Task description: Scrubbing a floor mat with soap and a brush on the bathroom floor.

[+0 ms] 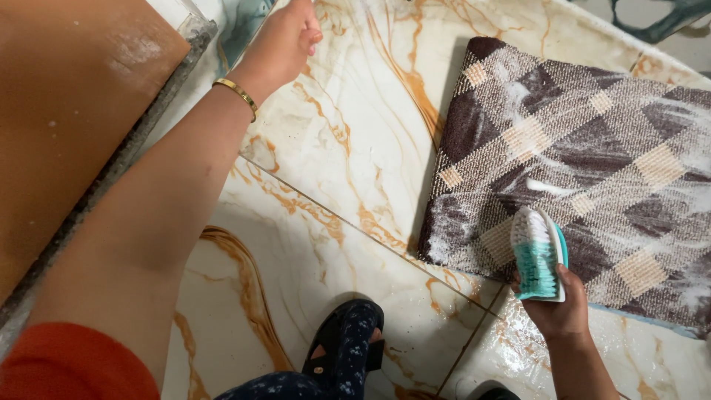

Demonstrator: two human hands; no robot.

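Brush (539, 255) clamped in right hand (559, 307) grip over soapy mat (585, 155); wet floor (348, 155) risks a slip, left hand (285, 41) curled

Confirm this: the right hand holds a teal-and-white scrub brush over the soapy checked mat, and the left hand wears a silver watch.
One thing is wrong. The head view shows the left hand wearing a thin gold bangle, not a silver watch. The right hand does hold the scrub brush over the soapy mat.
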